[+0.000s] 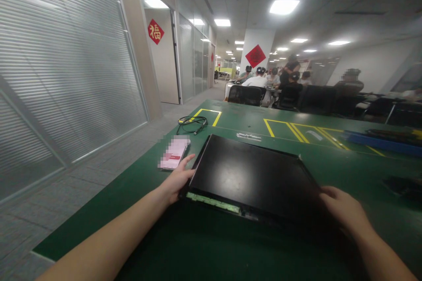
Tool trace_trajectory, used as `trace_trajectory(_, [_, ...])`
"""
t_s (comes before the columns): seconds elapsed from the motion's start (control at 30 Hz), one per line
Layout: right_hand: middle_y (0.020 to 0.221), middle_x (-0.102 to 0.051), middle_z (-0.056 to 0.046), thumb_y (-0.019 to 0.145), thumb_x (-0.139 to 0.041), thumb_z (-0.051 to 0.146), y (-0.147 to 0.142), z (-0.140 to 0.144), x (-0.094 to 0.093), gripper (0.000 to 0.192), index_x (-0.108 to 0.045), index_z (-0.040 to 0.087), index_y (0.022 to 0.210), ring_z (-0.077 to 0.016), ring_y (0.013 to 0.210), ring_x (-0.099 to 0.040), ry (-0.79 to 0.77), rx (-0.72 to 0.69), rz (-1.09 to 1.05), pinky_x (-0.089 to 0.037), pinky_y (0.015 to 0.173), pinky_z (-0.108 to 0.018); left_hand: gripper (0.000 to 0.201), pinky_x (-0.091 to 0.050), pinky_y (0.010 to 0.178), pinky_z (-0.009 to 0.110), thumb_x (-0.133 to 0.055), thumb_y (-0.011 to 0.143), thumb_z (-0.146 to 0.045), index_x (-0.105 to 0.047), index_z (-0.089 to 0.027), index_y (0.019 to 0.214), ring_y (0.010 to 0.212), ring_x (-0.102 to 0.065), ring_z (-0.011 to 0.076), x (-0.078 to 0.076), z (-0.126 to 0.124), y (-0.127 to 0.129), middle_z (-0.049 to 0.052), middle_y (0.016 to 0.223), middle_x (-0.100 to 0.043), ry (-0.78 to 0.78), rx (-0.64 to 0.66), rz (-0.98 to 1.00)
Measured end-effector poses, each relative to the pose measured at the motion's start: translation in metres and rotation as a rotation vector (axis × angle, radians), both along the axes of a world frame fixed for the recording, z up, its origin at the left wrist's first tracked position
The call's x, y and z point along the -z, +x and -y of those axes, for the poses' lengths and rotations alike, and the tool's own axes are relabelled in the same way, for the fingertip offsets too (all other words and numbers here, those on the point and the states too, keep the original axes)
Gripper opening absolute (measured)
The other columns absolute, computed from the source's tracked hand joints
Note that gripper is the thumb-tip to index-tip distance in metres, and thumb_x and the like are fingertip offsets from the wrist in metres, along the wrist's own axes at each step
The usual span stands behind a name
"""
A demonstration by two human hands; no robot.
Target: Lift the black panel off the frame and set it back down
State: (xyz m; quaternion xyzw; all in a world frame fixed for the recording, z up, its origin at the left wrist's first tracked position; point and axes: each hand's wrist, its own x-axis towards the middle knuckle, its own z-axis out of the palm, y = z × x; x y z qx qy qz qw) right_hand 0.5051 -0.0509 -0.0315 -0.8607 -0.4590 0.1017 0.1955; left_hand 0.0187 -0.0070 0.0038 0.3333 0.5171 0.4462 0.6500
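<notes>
Between my two hands is a black flat display panel (253, 175), with a green circuit strip (212, 202) along its near left edge. My left hand (180, 180) grips the panel's left side, the thumb pointing up beside it and the other fingers hidden below. At the right edge, my right hand (343, 204) holds on with its fingers tucked underneath. The panel is low over the green tabletop; whether it touches the surface I cannot tell.
A lit phone (174, 153) lies left of the panel, with a coiled black cable (193, 124) behind it. Yellow tape outlines (286, 125) mark the green table (99, 210). A blue tray (372, 140) stands at the right. People sit at tables farther back.
</notes>
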Motion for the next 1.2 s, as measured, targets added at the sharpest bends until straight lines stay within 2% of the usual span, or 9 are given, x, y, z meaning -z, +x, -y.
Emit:
trace_trajectory(0.07, [0.111,-0.079,-0.016,0.079,-0.051,0.043,0.001,0.0,0.001,0.051,-0.078,0.016,0.113,-0.0367,0.103,-0.072,0.011,-0.001,-0.007,-0.054,0.083,-0.044,0.096,-0.06,0.053,0.029,-0.083,0.081,-0.017,-0.033,-0.031,0.162,0.058,-0.076,0.0205,-0.004,0.002,0.0,0.003,0.09,-0.082,0.018,0.006,-0.001])
trace_trajectory(0.23, [0.107,-0.08,-0.014,0.078,-0.052,0.042,0.002,-0.001,0.003,0.047,-0.079,0.018,0.108,-0.0362,0.1,-0.072,0.037,-0.017,-0.016,-0.055,0.082,-0.044,0.061,-0.062,0.06,0.028,-0.074,0.081,-0.009,-0.064,-0.018,0.14,0.066,-0.078,0.0203,-0.009,0.002,0.001,0.007,0.091,-0.084,0.021,0.072,0.025])
trace_trajectory(0.37, [0.106,-0.08,-0.014,0.078,-0.053,0.04,0.001,0.0,0.002,0.045,-0.079,0.019,0.109,-0.0357,0.1,-0.073,0.028,-0.006,0.004,-0.055,0.08,-0.043,0.066,-0.062,0.062,0.028,-0.061,0.07,0.001,-0.071,-0.015,0.133,0.07,-0.078,0.0205,-0.009,0.0,0.0,0.006,0.091,-0.084,0.04,0.096,0.022])
trace_trajectory(0.5, [0.106,-0.08,-0.014,0.078,-0.053,0.037,0.001,0.0,0.002,0.044,-0.08,0.019,0.109,-0.0347,0.098,-0.073,0.02,-0.019,0.031,-0.054,0.077,-0.042,0.061,-0.06,0.07,0.025,-0.057,0.066,-0.004,-0.077,-0.014,0.123,0.09,-0.079,0.0223,-0.011,0.0,-0.001,0.006,0.1,-0.084,0.109,0.141,0.016])
trace_trajectory(0.63, [0.107,-0.079,-0.015,0.079,-0.051,0.034,-0.001,0.0,0.001,0.045,-0.079,0.018,0.111,-0.0333,0.096,-0.073,0.009,-0.022,0.022,-0.054,0.077,-0.041,0.059,-0.058,0.085,0.027,-0.055,0.064,-0.012,-0.079,-0.014,0.118,0.107,-0.075,0.025,-0.013,0.001,-0.003,0.006,0.107,-0.084,0.177,0.159,-0.001])
trace_trajectory(0.77, [0.105,-0.08,-0.014,0.08,-0.052,0.034,-0.004,0.001,-0.003,0.044,-0.08,0.017,0.11,-0.0332,0.096,-0.073,0.007,-0.025,0.018,-0.054,0.078,-0.041,0.057,-0.056,0.096,0.033,-0.058,0.062,-0.014,-0.08,-0.016,0.115,0.112,-0.073,0.028,-0.013,0.002,-0.003,0.006,0.107,-0.083,0.233,0.182,-0.011])
trace_trajectory(0.87, [0.106,-0.079,-0.014,0.079,-0.054,0.035,-0.004,0.001,-0.004,0.046,-0.079,0.016,0.113,-0.0336,0.097,-0.072,-0.006,-0.027,-0.001,-0.054,0.077,-0.041,0.062,-0.057,0.093,0.038,-0.062,0.062,-0.013,-0.078,-0.02,0.121,0.108,-0.074,0.03,-0.012,0.003,-0.003,0.005,0.109,-0.083,0.239,0.228,0.033])
trace_trajectory(0.97, [0.105,-0.079,-0.015,0.079,-0.055,0.036,-0.003,0.0,-0.003,0.046,-0.079,0.017,0.112,-0.0336,0.096,-0.072,-0.002,-0.024,0.008,-0.053,0.077,-0.042,0.065,-0.057,0.093,0.04,-0.069,0.064,-0.013,-0.075,-0.021,0.128,0.11,-0.074,0.0315,-0.011,0.005,-0.004,0.006,0.116,-0.082,0.233,0.221,0.042])
trace_trajectory(1.2, [0.1,-0.08,-0.011,0.075,-0.058,0.037,0.0,0.0,0.001,0.04,-0.08,0.021,0.104,-0.0328,0.093,-0.073,0.027,-0.024,-0.033,-0.054,0.073,-0.04,0.08,-0.048,0.11,0.042,-0.084,0.066,-0.015,-0.065,-0.023,0.144,0.136,-0.06,0.0349,-0.016,0.007,-0.009,0.01,0.147,-0.067,0.262,0.288,0.066])
